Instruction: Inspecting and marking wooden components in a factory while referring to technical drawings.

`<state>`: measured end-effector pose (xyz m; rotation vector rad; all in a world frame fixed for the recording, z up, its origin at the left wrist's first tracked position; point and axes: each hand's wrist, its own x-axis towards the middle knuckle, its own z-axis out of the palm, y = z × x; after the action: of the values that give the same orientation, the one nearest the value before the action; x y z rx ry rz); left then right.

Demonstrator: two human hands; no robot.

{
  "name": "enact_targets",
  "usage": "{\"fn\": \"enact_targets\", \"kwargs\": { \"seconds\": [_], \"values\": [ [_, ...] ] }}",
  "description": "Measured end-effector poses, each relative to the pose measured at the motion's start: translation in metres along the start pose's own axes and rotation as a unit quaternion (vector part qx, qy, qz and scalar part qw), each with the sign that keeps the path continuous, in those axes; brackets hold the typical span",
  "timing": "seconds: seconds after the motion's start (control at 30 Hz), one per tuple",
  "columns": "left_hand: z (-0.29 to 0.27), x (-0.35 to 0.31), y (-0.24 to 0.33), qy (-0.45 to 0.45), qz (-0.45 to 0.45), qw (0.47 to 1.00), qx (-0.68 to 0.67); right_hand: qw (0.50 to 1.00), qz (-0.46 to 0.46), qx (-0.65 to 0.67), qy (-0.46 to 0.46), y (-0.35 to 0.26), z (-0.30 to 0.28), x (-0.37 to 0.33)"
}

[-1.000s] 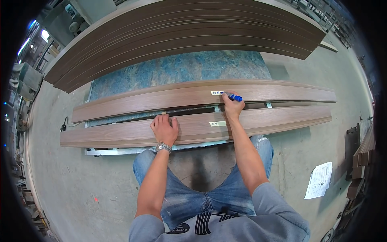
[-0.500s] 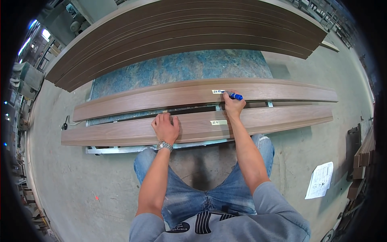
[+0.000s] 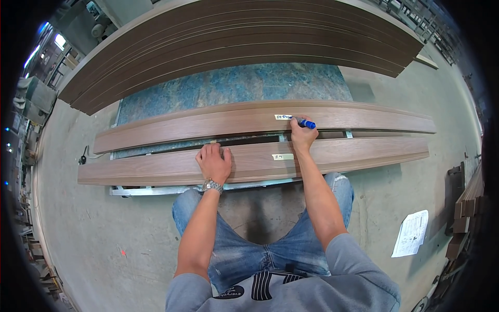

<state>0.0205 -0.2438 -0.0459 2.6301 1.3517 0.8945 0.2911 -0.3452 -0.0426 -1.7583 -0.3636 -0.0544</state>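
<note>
Two long wood-grain boards lie side by side with a gap between them. My right hand (image 3: 303,138) is closed round a blue marker (image 3: 307,124), its tip at a strip of pale tape (image 3: 283,117) on the far board (image 3: 218,122). Dark handwriting shows on that strip. A second marked tape piece (image 3: 282,157) is stuck on the near board (image 3: 135,170). My left hand (image 3: 214,162) rests on the near board's far edge, fingers spread and holding nothing; a metal watch (image 3: 212,185) is on that wrist.
A low metal frame (image 3: 150,191) carries the boards, with a blue mottled panel (image 3: 234,86) beyond them. Farther back lies a large stack of dark brown boards (image 3: 249,36). Printed paper (image 3: 410,234) is on the floor at right, near more brown pieces (image 3: 462,223).
My right hand and the marker have shifted slightly to the right along the tape, and more writing shows there. My left hand stays in place on the near board.
</note>
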Motion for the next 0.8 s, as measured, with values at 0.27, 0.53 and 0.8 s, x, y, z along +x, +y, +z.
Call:
{"fn": "enact_targets", "kwargs": {
  "seconds": [0.27, 0.53, 0.8],
  "values": [
    [-0.001, 0.000, -0.002, -0.002, 0.000, 1.000, 0.005, 1.000, -0.004, 0.002, -0.020, 0.004, 0.002, 0.001],
    [0.000, -0.001, -0.001, -0.004, -0.002, 1.000, -0.005, 0.998, 0.006, 0.065, -0.013, 0.005, 0.003, 0.002],
    [-0.002, 0.000, 0.001, -0.015, -0.007, 1.000, -0.004, 0.996, 0.028, 0.077, -0.018, 0.001, 0.002, 0.002]
  ]
}}
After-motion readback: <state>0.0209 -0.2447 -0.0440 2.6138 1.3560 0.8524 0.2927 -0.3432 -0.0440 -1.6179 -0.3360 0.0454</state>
